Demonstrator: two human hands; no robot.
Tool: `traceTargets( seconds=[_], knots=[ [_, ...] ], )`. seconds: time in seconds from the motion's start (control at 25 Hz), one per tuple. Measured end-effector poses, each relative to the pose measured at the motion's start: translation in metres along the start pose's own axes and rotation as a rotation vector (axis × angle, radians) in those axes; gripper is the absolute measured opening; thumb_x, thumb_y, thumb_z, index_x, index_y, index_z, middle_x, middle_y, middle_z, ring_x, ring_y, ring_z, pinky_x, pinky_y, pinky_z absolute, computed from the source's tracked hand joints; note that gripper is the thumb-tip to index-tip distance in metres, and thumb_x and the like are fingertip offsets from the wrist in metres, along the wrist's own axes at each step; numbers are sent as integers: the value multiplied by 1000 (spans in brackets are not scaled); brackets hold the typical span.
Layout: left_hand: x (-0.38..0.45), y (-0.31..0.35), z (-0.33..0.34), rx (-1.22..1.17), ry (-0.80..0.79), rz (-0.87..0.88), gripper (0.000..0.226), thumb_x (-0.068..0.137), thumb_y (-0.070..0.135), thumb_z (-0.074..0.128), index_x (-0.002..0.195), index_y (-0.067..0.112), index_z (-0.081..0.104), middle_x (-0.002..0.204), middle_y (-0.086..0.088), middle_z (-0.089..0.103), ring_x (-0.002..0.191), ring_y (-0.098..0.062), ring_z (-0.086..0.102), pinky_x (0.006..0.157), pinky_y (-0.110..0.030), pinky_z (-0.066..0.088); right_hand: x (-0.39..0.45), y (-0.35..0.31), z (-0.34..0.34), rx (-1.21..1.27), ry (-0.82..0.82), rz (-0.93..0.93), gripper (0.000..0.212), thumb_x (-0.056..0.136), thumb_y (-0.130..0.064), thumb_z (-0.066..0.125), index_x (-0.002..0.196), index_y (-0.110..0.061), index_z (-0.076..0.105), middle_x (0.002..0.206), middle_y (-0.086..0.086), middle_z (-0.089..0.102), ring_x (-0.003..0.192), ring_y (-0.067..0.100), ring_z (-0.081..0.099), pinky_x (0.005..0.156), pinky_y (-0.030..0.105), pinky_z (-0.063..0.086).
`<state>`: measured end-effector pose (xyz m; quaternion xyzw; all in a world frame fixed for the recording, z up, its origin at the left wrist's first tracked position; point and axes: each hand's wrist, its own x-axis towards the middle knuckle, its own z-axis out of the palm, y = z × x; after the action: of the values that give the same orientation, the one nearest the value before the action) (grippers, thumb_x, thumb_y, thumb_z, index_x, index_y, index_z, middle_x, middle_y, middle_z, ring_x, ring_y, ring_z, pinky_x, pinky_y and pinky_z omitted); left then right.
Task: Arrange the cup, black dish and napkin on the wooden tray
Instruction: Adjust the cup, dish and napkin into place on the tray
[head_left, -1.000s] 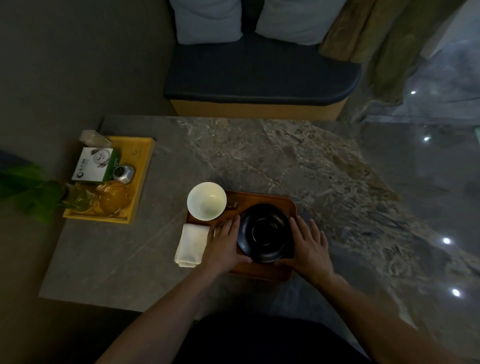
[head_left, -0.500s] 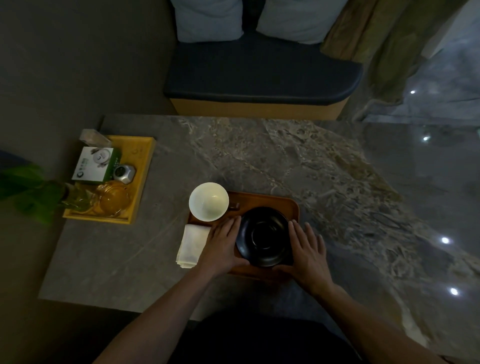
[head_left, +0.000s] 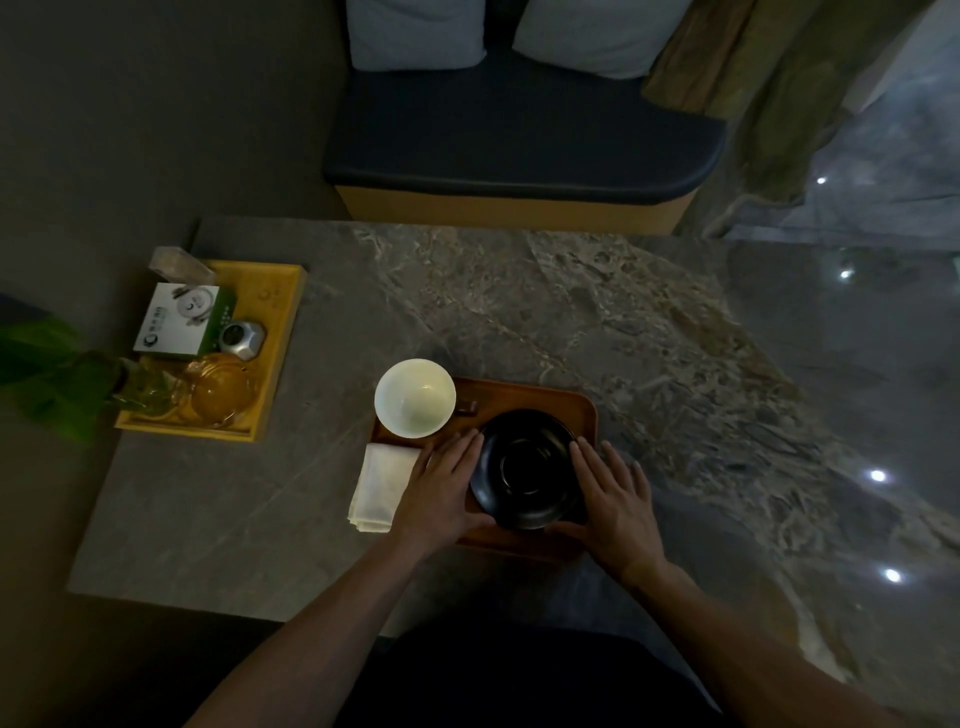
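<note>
Grey marbled stone formed the surface (head_left: 519, 291), dim under low light, its near edge at the bottom of the frame where both forearms came in. Just past that edge lay the tray (head_left: 582, 410), at lower centre. On its near half sat the dish (head_left: 524, 467), flanked by the left hand (head_left: 441, 493) and right hand (head_left: 613, 499). Both hands lay flat, fingers (head_left: 457, 452) extended and close together, palms pressed to the dish's rim on either side; the thumbs curled toward its near edge. Neither hand seemed closed round anything; they cupped the dish rather than pinched it.

To seat the dish well, the sensible course looked to be even pressure from both sides, sliding it squarely away from the near rim while leaving room for the cup.

Left of the tray, on the stone and off the wood, lay the folded napkin (head_left: 382, 486), touching the left hand's outer edge. Farther up, the cup (head_left: 414, 397) overhung the tray's upper left corner. Well apart at left stood a yellow tray (head_left: 283, 332).
</note>
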<state>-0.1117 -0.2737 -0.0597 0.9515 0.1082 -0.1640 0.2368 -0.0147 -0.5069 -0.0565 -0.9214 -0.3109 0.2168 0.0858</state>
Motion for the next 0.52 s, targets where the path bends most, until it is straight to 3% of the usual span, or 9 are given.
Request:
traceTargets(
  seconds=[0.16,0.32,0.52],
  knots=[
    [-1,-4,-2,-12,-1,16,111,72,55,74,154,24,6,163,5,8,149,-12,2,122,-38,3,-2,-4,3,8,3,2,104,73,-69,62,154,-23,15,161,-1,18,149,27,13,118,55,14],
    [-3,-8,-3,-8,13,33,112,70,53,76,153,21,8,163,4,9,149,-12,4,119,-29,-5,-5,-8,7,19,10,-1,101,75,-71,57,154,-25,13,161,0,18,149,28,10,118,56,14],
    [-5,-6,-1,-7,15,14,111,72,56,73,154,21,7,163,3,8,149,-13,4,121,-36,-2,-1,-4,3,23,5,-22,101,75,-72,56,154,-27,11,161,-2,18,149,28,9,118,56,12]
  ],
)
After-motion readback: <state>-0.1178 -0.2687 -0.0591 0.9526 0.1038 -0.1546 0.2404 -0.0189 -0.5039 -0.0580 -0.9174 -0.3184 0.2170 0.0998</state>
